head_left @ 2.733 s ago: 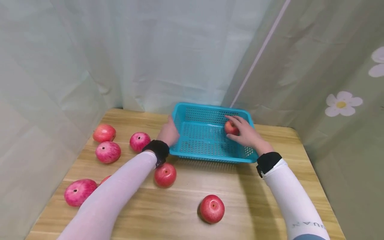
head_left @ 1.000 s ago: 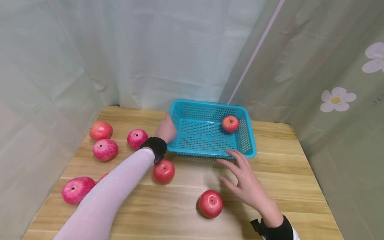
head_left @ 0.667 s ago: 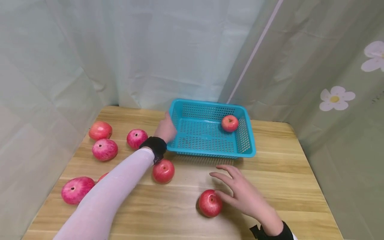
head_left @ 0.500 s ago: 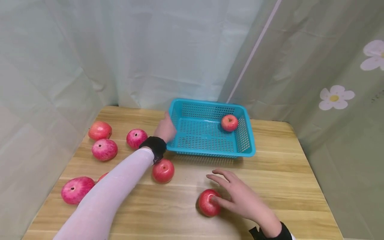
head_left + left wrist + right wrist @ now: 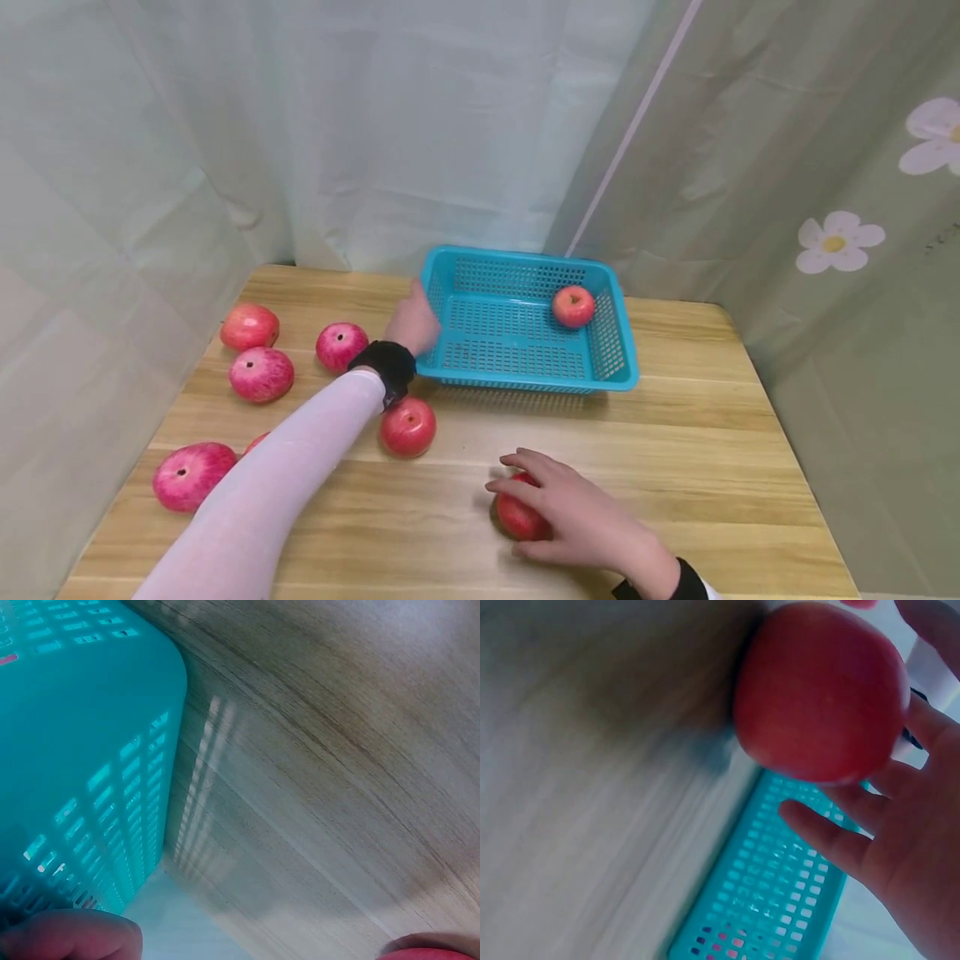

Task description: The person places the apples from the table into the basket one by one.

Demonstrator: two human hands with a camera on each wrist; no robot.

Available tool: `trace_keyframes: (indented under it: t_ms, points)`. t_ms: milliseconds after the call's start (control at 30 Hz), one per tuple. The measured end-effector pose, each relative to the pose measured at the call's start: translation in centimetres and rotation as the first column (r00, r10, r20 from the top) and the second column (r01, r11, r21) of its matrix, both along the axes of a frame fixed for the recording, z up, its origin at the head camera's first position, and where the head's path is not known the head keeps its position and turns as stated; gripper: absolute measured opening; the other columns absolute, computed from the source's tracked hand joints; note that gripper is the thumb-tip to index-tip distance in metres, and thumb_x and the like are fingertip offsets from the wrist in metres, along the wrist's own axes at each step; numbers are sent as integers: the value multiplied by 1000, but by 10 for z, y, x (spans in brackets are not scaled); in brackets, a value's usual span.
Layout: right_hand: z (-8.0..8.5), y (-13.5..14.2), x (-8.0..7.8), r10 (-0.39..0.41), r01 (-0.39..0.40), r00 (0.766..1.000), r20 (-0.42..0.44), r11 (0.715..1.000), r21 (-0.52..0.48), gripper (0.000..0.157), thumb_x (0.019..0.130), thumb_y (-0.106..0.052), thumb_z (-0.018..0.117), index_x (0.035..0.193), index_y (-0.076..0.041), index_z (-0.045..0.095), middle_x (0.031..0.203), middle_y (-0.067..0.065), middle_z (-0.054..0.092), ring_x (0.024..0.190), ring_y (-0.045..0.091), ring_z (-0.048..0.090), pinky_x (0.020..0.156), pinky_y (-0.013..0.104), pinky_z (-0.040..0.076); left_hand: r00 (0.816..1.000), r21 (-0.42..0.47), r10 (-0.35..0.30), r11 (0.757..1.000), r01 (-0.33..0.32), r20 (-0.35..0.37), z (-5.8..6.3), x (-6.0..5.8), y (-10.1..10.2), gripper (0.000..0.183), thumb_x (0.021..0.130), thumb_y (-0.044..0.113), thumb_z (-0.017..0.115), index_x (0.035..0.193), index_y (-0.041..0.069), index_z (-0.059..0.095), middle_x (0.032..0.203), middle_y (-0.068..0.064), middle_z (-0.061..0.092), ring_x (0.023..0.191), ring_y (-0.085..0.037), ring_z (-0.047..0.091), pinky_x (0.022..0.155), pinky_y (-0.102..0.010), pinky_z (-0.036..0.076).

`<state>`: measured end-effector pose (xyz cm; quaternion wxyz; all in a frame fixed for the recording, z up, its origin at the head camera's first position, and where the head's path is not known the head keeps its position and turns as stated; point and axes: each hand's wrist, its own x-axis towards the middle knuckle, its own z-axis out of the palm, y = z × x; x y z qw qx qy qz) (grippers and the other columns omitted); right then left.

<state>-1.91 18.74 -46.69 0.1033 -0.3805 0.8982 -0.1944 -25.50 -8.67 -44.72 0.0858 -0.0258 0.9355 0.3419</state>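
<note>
My left hand (image 5: 415, 323) grips the left rim of a turquoise perforated plastic basket (image 5: 517, 386); curled fingers (image 5: 71, 935) show against its wall in the left wrist view. Low in the head view, my right hand (image 5: 581, 512) spreads over a red apple (image 5: 519, 515) on the table, thumb on the near side and fingers reaching past the far side. The right wrist view shows that apple large, the extended fingers loosely around it. Inside the basket, a lighter red apple (image 5: 573, 307) sits toward the right end.
Another red apple (image 5: 408, 427) stands just below my left wrist. Left on the wooden table (image 5: 697, 450) lie several more red and pink fruits, such as a striped pink one (image 5: 261, 374); one is partly hidden by my left forearm. A pale curtain (image 5: 450, 125) hangs behind the table.
My right hand has let go of the apple in the basket, come back toward the front of the table and spread over the front apple. The left hand stays on the basket's rim.
</note>
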Motion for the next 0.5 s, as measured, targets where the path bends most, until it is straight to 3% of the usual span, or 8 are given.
trace_keyframes:
  t_ms: [267,500]
  points:
    - [-9,-5,1,43,-42,997,-60,999,23,76,86,-48,89,152,-34,57,157,4,51,145,26,47,109,51,50,1000,-8,3,1000,-3,-7,-1,-1,1,85,103,4,54,169,-1,0,117,-30,66,100,-40,70,86,-52,58]
    - [-15,-9,1,12,-8,998,-67,999,53,79,82,-39,93,152,-37,56,152,3,53,138,21,52,104,47,53,1000,-9,7,1000,-7,-6,-5,-3,1,85,103,4,54,169,-1,1,114,-29,66,99,-41,71,87,-53,58]
